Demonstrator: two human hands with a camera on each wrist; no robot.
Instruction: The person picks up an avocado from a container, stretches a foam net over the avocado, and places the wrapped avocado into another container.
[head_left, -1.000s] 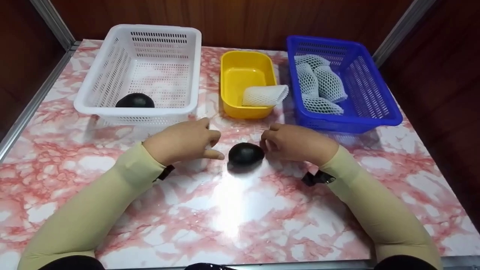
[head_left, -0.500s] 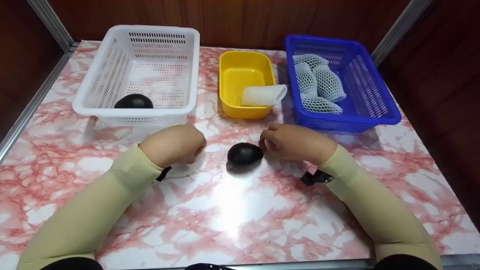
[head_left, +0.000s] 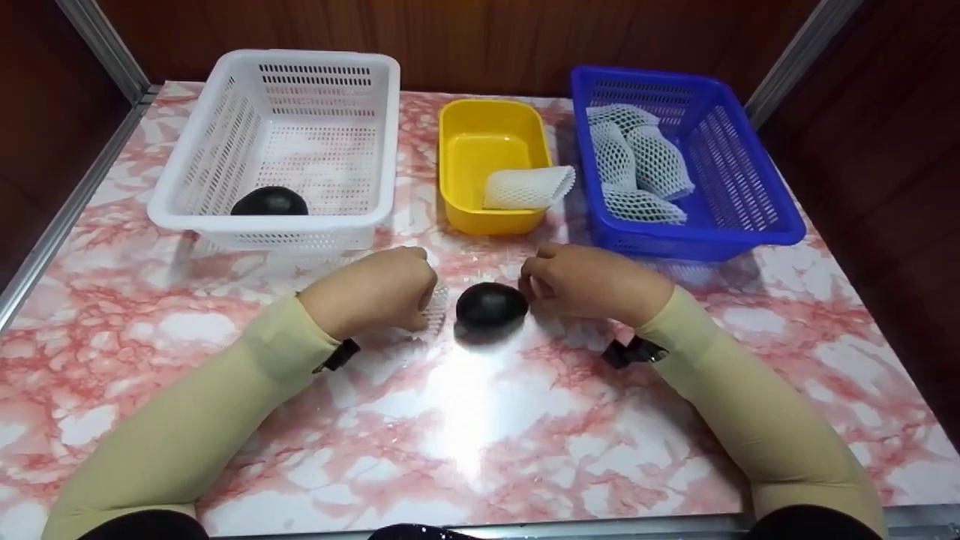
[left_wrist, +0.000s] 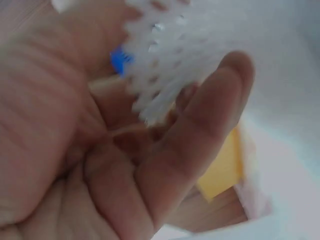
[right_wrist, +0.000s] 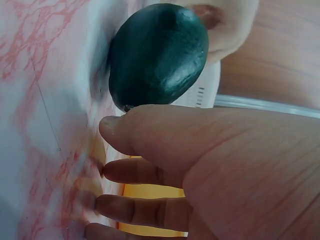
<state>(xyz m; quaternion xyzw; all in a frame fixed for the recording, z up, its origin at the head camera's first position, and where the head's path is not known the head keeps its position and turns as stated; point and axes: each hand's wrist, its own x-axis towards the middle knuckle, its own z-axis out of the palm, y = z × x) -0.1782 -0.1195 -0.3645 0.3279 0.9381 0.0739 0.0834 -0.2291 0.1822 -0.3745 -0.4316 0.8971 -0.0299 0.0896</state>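
Nearest, on the marbled table (head_left: 562,457), a dark oval fruit (head_left: 491,306) lies on its side between the two hands. The left hand (head_left: 371,292) is curled on a white mesh sleeve (head_left: 436,311), whose netting shows at the fruit's left. The right hand (head_left: 600,281) grasps nothing, fingers loosely bent at the fruit's right end — contact cannot be confirmed.

Beyond stand three containers. White basket (head_left: 330,222), at left: one second dark fruit (head_left: 270,201) against the front wall. Yellow tub (head_left: 465,220), centre: one spare mesh sleeve (head_left: 521,189), leaning out over the right rim. Blue basket (head_left: 675,244), at right: several white netted bundles (head_left: 660,161) along its left side — contents unclear.
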